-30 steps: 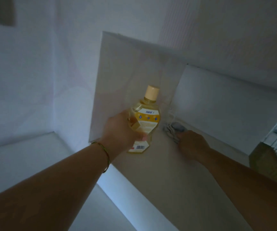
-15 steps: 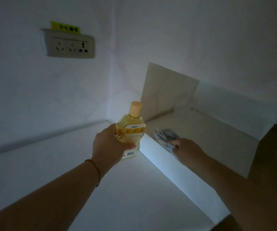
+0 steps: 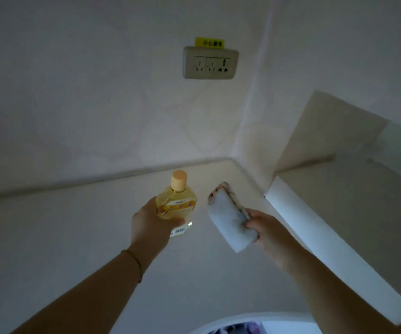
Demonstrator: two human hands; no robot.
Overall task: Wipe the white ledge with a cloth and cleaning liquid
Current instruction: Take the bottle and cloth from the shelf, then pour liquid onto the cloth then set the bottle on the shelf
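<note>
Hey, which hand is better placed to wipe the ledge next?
Right, probably: the right hand grips the cloth, while the left hand is busy holding the capped bottle.

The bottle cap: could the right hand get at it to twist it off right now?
Probably not as it is. The cap stands bare above the left hand, which grips the bottle lower down, but the right hand is full: it grips the folded cloth.
</note>
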